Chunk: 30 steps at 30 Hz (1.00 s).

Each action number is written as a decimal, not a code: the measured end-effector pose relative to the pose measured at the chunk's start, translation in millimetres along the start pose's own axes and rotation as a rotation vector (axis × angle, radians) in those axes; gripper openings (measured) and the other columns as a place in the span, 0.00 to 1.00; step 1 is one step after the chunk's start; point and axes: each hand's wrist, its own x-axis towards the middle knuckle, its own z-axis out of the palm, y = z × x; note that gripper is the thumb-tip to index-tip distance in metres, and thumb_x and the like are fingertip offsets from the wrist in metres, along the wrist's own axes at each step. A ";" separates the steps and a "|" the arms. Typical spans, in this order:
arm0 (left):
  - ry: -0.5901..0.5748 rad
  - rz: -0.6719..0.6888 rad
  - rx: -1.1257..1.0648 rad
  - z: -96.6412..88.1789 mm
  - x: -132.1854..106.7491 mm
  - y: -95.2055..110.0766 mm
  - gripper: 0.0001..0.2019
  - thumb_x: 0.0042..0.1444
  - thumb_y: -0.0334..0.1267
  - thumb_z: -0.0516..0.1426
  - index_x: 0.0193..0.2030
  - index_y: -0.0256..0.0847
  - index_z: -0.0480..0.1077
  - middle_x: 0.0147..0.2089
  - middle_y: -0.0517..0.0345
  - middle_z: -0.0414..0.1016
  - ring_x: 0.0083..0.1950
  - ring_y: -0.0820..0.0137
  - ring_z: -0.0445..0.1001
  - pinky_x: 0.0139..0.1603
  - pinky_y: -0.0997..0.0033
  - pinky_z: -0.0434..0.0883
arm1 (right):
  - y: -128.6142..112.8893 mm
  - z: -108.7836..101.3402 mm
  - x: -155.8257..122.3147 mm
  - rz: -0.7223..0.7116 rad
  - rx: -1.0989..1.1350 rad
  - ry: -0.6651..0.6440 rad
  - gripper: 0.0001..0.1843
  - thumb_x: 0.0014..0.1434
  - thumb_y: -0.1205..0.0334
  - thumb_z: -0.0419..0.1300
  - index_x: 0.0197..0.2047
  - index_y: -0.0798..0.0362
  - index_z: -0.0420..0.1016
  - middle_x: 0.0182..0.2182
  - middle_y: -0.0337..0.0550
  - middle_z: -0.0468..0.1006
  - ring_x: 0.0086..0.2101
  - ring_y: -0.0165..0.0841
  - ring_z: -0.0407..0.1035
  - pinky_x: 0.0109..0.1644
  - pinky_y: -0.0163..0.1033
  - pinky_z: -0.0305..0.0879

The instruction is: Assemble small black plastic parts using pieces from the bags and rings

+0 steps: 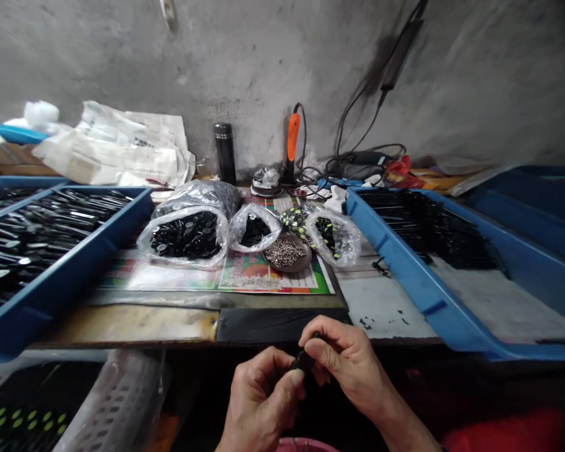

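Just in front of the bench edge, my left hand (263,398) and my right hand (346,364) meet around a small black part (304,360). Thumb and fingers of both hands pinch it, so much of its shape is hidden. Beyond them on the bench lies a dish of small metal screws (285,253). Behind and beside the dish are a plastic bag of black parts (186,235), a smaller bag of black parts (254,230) and a bag of black parts with yellow-green dots (327,232).
Blue trays flank the bench: the left tray (98,242) is full of long black pieces, the right tray (405,282) holds black pieces at its far end. At the back stand a dark flask (225,154) and an orange-handled tool (292,136) with cables. Below left is a perforated basket (117,395).
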 end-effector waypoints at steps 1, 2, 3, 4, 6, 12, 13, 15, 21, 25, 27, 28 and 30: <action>0.003 0.000 -0.009 0.4 -0.1 -0.3 0.26 0.46 0.60 0.67 0.26 0.34 0.70 0.18 0.65 0.62 0.17 0.82 0.55 0.18 0.81 0.52 | 0.3 0.4 0.0 -0.004 -0.011 -0.001 0.23 0.63 0.42 0.61 0.32 0.56 0.72 0.18 0.33 0.65 0.18 0.24 0.62 0.22 0.27 0.55; 0.009 0.000 -0.020 0.7 -0.2 -0.7 0.26 0.46 0.60 0.67 0.26 0.35 0.70 0.18 0.65 0.62 0.17 0.82 0.55 0.18 0.81 0.52 | 0.9 0.7 -0.1 -0.006 -0.021 -0.006 0.23 0.63 0.42 0.61 0.32 0.56 0.72 0.18 0.34 0.65 0.18 0.24 0.61 0.22 0.27 0.55; 0.015 -0.003 -0.032 1.1 -0.2 -1.1 0.26 0.45 0.60 0.68 0.25 0.35 0.70 0.18 0.64 0.63 0.16 0.83 0.55 0.17 0.81 0.52 | 1.6 1.2 -0.3 -0.009 -0.027 -0.012 0.23 0.63 0.42 0.60 0.32 0.56 0.72 0.18 0.33 0.65 0.18 0.24 0.61 0.21 0.27 0.54; 0.020 -0.010 -0.042 1.2 -0.1 -1.7 0.26 0.45 0.60 0.68 0.25 0.35 0.70 0.17 0.64 0.63 0.16 0.83 0.55 0.17 0.81 0.52 | 2.5 1.8 -0.7 -0.008 -0.030 -0.019 0.23 0.63 0.42 0.60 0.32 0.56 0.72 0.17 0.33 0.65 0.18 0.24 0.61 0.21 0.27 0.54; 0.014 -0.034 -0.064 0.8 1.0 -3.4 0.26 0.44 0.59 0.69 0.25 0.35 0.71 0.17 0.64 0.64 0.16 0.83 0.56 0.17 0.81 0.51 | 4.7 3.8 -1.6 -0.003 -0.024 -0.024 0.23 0.63 0.41 0.60 0.32 0.56 0.72 0.17 0.33 0.65 0.17 0.24 0.60 0.21 0.27 0.53; -0.024 -0.096 -0.125 -4.7 7.4 -7.6 0.26 0.42 0.58 0.70 0.27 0.35 0.70 0.19 0.62 0.69 0.14 0.84 0.56 0.14 0.83 0.51 | 10.5 13.9 -1.8 0.016 0.013 0.028 0.22 0.64 0.43 0.60 0.32 0.55 0.70 0.16 0.31 0.63 0.17 0.23 0.58 0.20 0.27 0.51; -0.028 -0.100 -0.127 -5.5 8.6 -6.5 0.26 0.42 0.58 0.70 0.27 0.36 0.70 0.19 0.63 0.69 0.14 0.84 0.56 0.13 0.83 0.51 | 10.5 15.0 -1.3 0.018 0.009 0.037 0.22 0.65 0.43 0.60 0.32 0.55 0.69 0.16 0.31 0.63 0.17 0.23 0.58 0.20 0.27 0.51; -0.038 -0.102 -0.128 -6.4 11.1 -2.1 0.26 0.42 0.58 0.70 0.26 0.36 0.69 0.18 0.64 0.69 0.13 0.84 0.56 0.13 0.83 0.51 | 9.1 15.3 0.1 0.019 -0.002 0.043 0.22 0.65 0.43 0.59 0.32 0.55 0.69 0.16 0.31 0.63 0.17 0.23 0.57 0.21 0.27 0.50; -0.048 -0.065 -0.142 -1.8 16.7 12.0 0.25 0.41 0.56 0.71 0.26 0.35 0.69 0.19 0.62 0.71 0.13 0.85 0.57 0.14 0.84 0.51 | -3.9 -4.9 9.6 -0.024 -0.066 0.005 0.25 0.64 0.38 0.57 0.39 0.56 0.73 0.18 0.31 0.63 0.18 0.24 0.57 0.22 0.28 0.51; -0.020 -0.068 -0.154 0.1 18.4 12.9 0.26 0.40 0.56 0.72 0.25 0.36 0.68 0.18 0.62 0.70 0.13 0.85 0.56 0.14 0.84 0.50 | -11.9 -32.0 25.9 -0.141 -0.347 0.165 0.22 0.68 0.45 0.53 0.41 0.55 0.76 0.19 0.34 0.67 0.20 0.27 0.62 0.25 0.31 0.58; 0.008 -0.072 -0.159 -0.8 19.1 13.6 0.26 0.39 0.57 0.72 0.25 0.36 0.68 0.18 0.63 0.70 0.13 0.85 0.56 0.14 0.84 0.49 | -12.8 -47.9 36.5 -0.255 -0.637 0.274 0.18 0.68 0.51 0.52 0.38 0.54 0.77 0.25 0.39 0.74 0.26 0.31 0.70 0.32 0.34 0.63; 0.025 -0.073 -0.160 -1.4 19.4 14.4 0.26 0.38 0.57 0.72 0.25 0.36 0.68 0.18 0.63 0.70 0.13 0.85 0.56 0.14 0.84 0.49 | -12.3 -56.1 41.8 -0.301 -0.756 0.313 0.17 0.68 0.54 0.52 0.38 0.54 0.77 0.30 0.41 0.77 0.31 0.33 0.73 0.37 0.36 0.65; 0.053 -0.069 -0.157 -3.1 20.1 16.4 0.27 0.36 0.58 0.72 0.25 0.36 0.68 0.17 0.64 0.70 0.13 0.86 0.56 0.15 0.84 0.48 | -9.8 -72.2 51.2 -0.345 -0.891 0.369 0.15 0.67 0.58 0.51 0.39 0.54 0.78 0.37 0.45 0.79 0.37 0.38 0.75 0.42 0.40 0.65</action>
